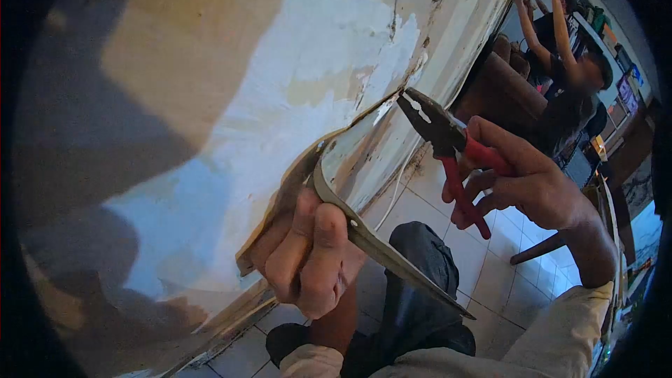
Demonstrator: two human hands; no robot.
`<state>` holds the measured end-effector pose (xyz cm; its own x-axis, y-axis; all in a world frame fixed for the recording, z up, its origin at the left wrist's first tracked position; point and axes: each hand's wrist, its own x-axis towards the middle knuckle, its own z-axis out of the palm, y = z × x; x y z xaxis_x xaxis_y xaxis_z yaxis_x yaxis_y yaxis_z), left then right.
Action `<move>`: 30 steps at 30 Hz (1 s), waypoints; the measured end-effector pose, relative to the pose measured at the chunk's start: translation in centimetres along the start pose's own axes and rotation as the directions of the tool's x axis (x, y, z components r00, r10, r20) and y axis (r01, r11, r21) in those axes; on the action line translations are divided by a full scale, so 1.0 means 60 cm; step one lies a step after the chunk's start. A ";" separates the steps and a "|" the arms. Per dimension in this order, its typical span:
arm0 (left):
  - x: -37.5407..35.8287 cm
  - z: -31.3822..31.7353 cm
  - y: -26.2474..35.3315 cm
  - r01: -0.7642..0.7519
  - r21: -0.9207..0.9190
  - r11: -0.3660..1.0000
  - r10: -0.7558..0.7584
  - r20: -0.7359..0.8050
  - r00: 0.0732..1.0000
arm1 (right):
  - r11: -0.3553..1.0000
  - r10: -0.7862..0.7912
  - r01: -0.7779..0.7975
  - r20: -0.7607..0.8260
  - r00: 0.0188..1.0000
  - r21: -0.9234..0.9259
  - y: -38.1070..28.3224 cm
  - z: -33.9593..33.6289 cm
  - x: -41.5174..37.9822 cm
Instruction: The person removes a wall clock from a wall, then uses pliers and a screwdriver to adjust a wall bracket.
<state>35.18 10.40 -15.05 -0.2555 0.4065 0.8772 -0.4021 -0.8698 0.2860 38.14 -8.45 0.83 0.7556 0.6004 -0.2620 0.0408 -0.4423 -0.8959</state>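
My left hand [308, 255] is closed around a long, thin strip of edging [409, 271], fingers curled over it. The strip bends away from the edge of a large panel [231, 168] with patchy white and tan paint. Small light dots, like nail heads, show along it. Its free end slants down to the right over my knee, while its upper end runs to the panel edge. In my right hand [532, 175] is a pair of red-handled pliers [437, 129]. The dark jaws are parted, their tips right at the strip's upper end.
White floor tiles [483, 266] lie below, with a thin white cable [397, 189] along them. My dark-trousered leg [423, 252] is under the strip. Behind on the right are a brown sofa [500, 91], a wooden furniture leg [537, 248] and people [560, 63] with raised arms.
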 end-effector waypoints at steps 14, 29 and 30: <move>0.013 0.011 -0.003 -0.060 -0.008 0.998 0.060 -0.061 0.996 | 0.987 -0.007 -0.008 0.092 0.996 0.163 -0.014 -0.004 0.005; 0.014 0.041 -0.011 -0.076 -0.091 0.993 0.061 -0.155 0.986 | 0.989 0.113 -0.124 -0.126 0.986 -0.085 -0.043 0.038 0.002; 0.014 0.041 -0.012 -0.076 -0.093 0.993 0.060 -0.161 0.985 | 0.987 0.109 -0.124 -0.141 0.984 -0.104 -0.044 0.041 0.001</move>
<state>37.44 10.68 -13.60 -0.4178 0.3931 0.8191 -0.4617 -0.8683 0.1813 36.46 -5.64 2.29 0.8404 0.4485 -0.3044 0.0146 -0.5800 -0.8145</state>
